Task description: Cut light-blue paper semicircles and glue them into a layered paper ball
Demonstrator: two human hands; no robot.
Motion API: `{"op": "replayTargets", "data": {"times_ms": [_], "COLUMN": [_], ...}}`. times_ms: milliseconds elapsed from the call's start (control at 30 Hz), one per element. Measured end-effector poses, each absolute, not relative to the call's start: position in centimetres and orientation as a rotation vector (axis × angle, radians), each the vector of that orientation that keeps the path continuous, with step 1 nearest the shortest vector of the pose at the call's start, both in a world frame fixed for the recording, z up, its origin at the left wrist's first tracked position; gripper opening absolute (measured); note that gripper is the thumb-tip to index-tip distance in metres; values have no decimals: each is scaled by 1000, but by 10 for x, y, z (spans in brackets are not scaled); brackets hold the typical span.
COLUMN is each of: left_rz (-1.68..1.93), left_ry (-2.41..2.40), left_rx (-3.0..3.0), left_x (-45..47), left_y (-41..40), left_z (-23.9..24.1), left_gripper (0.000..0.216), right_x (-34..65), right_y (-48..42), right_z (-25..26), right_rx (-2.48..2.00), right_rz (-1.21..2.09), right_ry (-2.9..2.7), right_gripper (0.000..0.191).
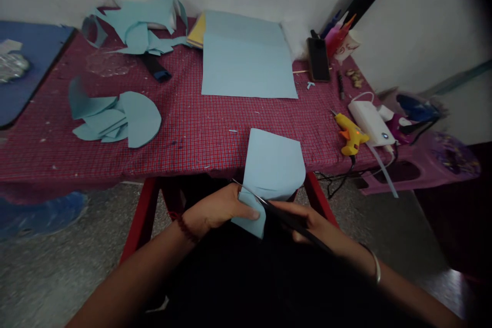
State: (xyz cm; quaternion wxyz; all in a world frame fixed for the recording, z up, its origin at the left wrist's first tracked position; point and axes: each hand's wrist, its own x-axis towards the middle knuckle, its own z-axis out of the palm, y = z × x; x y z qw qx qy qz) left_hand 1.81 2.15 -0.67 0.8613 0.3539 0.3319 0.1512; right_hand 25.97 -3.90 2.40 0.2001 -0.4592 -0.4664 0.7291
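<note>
From over here I've got the left hand pinching the near end of a pale blue sheet, lower center, right hand clamped on dark scissors, blades across it. Far end's over the checked cloth. Yellow glue gun mid right, cut pieces mid left, bigger sheet upper center.

Passage is offered over the checked tablecloth between the cut blue pieces on the left and the part-cut blue sheet at the near edge. The far left is blocked by curled blue offcuts, the far middle covered by a large blue sheet. On the right, the way is obstructed by the yellow glue gun and white box
</note>
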Motion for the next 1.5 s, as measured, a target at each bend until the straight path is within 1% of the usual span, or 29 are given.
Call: {"op": "replayTargets", "data": {"times_ms": [200, 433, 567, 733, 833, 967, 1167, 1333, 1500], "left_rz": [313, 233, 217, 219, 187, 158, 169, 184, 228], "left_ry": [708, 728, 749, 777, 826, 840, 880, 882, 908], "left_rx": [817, 863, 895, 959, 986, 1017, 1131, 1165, 1205], "left_x": [18, 16, 15, 16, 16, 14, 9, 6, 5], "left_y": [25, 25, 27, 30, 31, 32, 34, 34, 31], "left_z": [-3, -6, -4, 6, 13, 17, 18, 17, 16], "left_gripper": [30, 23, 23, 19, 17, 17, 17, 21, 17], "right_x": [267, 278, 284, 285, 289, 294, 293, 291, 287], "right_y": [-41, -32, -24, -17, -11, -2, 9, 12, 6], "right_z": [17, 25, 27, 32, 36, 41, 48, 49, 51], "right_rx": [-1257, -1263, -1248, -1248, -1238, -1161, -1218, -1190, -1180], "right_rz": [2094, 2073, 2087, 2013, 2006, 2087, 2094, 1900, 1625], "right_ry": [-1313, -1463, -1519, -1626, -1686, -1793, -1855, -2054, -2262], "right_gripper": [66, 68, 69, 62, 67, 77, 77, 70, 64]}}
